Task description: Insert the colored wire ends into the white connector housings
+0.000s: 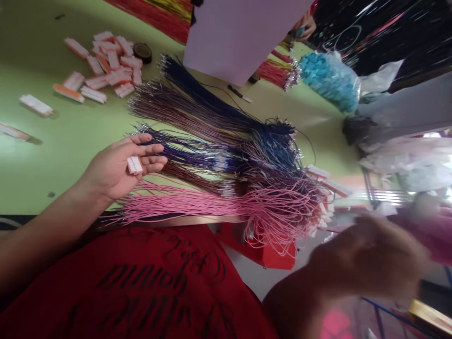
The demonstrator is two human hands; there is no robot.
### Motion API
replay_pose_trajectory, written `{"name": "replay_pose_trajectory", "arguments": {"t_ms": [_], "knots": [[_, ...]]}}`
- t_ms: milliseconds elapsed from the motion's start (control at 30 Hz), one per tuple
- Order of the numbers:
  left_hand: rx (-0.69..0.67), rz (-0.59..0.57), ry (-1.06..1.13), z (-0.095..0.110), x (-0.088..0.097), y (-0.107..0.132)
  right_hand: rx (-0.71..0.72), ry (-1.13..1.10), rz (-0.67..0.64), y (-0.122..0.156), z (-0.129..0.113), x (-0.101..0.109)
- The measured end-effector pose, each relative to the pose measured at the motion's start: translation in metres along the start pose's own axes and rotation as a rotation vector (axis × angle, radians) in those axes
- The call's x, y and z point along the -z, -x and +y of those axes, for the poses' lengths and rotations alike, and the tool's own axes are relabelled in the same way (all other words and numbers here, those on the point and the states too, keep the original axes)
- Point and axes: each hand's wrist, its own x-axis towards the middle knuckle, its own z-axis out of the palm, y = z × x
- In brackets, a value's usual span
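My left hand is over the near edge of the green table, palm turned up and fingers extended and slightly curled. It holds a small white plastic connector housing at the base of the fingers. Beside the fingertips lie bundles of dark blue wires, brown wires and pink wires, with metal tips at their ends. My right hand is off to the right, beyond the table edge. Motion smears its fingers, so whatever it may hold is hidden.
White-and-orange connector pieces are heaped at the back left, near a black tape roll. A pale panel stands behind the wires. A bag of turquoise parts lies at the back right, near another person's hand.
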Motion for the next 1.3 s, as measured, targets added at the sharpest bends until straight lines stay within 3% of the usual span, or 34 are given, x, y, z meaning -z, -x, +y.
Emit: {"name": "replay_pose_trajectory", "arguments": {"t_ms": [33, 100, 167, 267, 467, 567, 733, 933, 1033, 1200, 1300], "knots": [[0.018, -0.008, -0.021, 0.001, 0.001, 0.002, 0.078, -0.005, -0.036, 0.017, -0.012, -0.015], [0.053, -0.006, -0.054, 0.002, 0.003, 0.005, 0.259, -0.037, -0.254, 0.044, -0.030, -0.053], [0.063, 0.013, -0.046, 0.003, 0.007, 0.008, 0.558, 0.061, -0.564, 0.055, -0.037, -0.086], [0.040, 0.035, 0.019, 0.007, 0.013, 0.012, 0.719, 0.169, -0.639, 0.049, -0.031, -0.107], [0.032, 0.053, 0.120, 0.008, 0.020, 0.011, 0.731, 0.166, -0.631, 0.033, -0.023, -0.093], [0.066, 0.046, 0.150, 0.004, 0.017, 0.009, 0.766, 0.250, -0.606, 0.035, -0.021, -0.100], [0.029, -0.007, 0.118, 0.002, 0.021, 0.005, 0.784, 0.092, -0.557, 0.032, -0.011, -0.107], [0.000, -0.092, 0.109, 0.000, 0.027, 0.004, 0.855, 0.182, -0.576, 0.031, -0.019, -0.113], [-0.029, -0.065, 0.106, 0.003, 0.031, 0.004, 0.807, 0.045, -0.568, 0.026, -0.018, -0.107], [-0.135, 0.029, 0.081, 0.010, 0.044, 0.001, 0.506, -0.206, -0.769, 0.005, -0.016, -0.074], [-0.144, -0.007, 0.041, 0.006, 0.040, 0.001, 0.480, -0.386, -0.917, 0.002, -0.048, -0.061]]}}
